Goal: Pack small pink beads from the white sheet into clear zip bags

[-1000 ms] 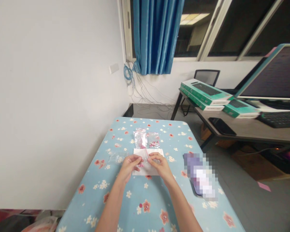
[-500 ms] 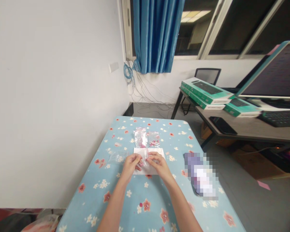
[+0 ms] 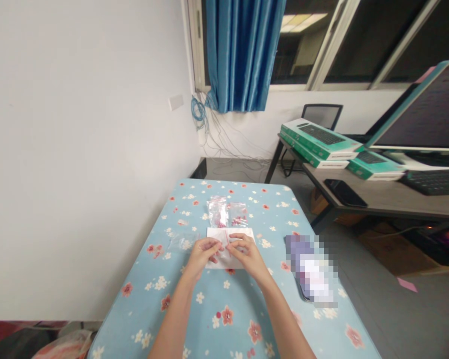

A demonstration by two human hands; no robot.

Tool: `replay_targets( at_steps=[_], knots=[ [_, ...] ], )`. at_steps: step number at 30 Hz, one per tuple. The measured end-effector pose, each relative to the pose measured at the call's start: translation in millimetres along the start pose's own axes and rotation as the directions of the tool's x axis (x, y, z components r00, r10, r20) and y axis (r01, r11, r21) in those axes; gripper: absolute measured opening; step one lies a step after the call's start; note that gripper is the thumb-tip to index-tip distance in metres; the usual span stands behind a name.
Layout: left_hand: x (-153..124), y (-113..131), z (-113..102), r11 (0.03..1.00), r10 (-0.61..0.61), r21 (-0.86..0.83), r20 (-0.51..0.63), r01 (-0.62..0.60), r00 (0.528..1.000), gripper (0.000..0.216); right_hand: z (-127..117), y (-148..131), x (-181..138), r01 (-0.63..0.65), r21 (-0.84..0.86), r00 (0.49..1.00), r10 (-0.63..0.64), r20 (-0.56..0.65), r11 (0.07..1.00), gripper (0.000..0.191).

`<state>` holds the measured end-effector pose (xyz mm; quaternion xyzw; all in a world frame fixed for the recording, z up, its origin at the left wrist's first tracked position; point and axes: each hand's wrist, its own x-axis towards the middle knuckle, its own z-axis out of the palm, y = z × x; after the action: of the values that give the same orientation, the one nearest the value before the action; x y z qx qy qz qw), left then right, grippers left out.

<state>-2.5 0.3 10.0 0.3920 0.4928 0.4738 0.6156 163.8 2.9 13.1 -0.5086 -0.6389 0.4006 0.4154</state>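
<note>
My left hand (image 3: 202, 253) and my right hand (image 3: 245, 251) meet over a white paper sheet (image 3: 230, 233) on the floral blue table (image 3: 217, 309). Both pinch a small clear zip bag (image 3: 223, 246) with a red seal line and pink bits inside. Just beyond the sheet lie two more clear bags with pink pieces (image 3: 226, 215). An empty-looking clear bag (image 3: 182, 243) lies left of my left hand.
A blurred-out purple and white object (image 3: 310, 269) lies on the table's right side. A grey desk (image 3: 377, 199) at right carries green keyboard boxes (image 3: 320, 142), a black phone (image 3: 344, 193), a keyboard and a monitor. A blue curtain (image 3: 243, 55) and loose cables hang at the back.
My hands stay together on the small bag with only slight finger movement; the view has shifted a little.
</note>
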Motion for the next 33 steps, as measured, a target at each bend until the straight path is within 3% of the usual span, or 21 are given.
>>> replay_targets(
  at_steps=[9,13,18,22,29,33],
  knots=[
    [0,1,3,1.000,0.026,0.005,0.012,-0.026,1.000,0.044,3,-1,0,-0.009,0.021,0.999,0.010,-0.042,1.000,0.020],
    [-2,5,4,0.979,0.203,0.011,-0.128,-0.203,0.971,0.052,4,-2,0,-0.010,-0.020,0.992,0.008,-0.123,1.000,0.019],
    [-3,3,3,0.937,0.319,0.167,-0.048,-0.307,0.947,0.033,10,-9,-3,0.000,-0.143,0.989,-0.022,-0.148,0.990,0.017],
    [-2,2,4,0.951,0.278,0.159,-0.065,-0.265,0.958,0.034,15,-17,-6,0.018,-0.205,0.986,-0.051,-0.158,0.979,0.016],
    [-2,2,4,0.997,0.050,0.056,-0.027,-0.048,0.998,0.039,12,-17,-7,0.032,-0.232,0.993,-0.057,-0.101,0.972,0.015],
    [-3,2,5,0.994,0.063,0.090,-0.030,-0.060,0.998,0.033,11,-13,-6,0.030,-0.224,0.994,-0.052,-0.093,0.974,0.014]
  ],
)
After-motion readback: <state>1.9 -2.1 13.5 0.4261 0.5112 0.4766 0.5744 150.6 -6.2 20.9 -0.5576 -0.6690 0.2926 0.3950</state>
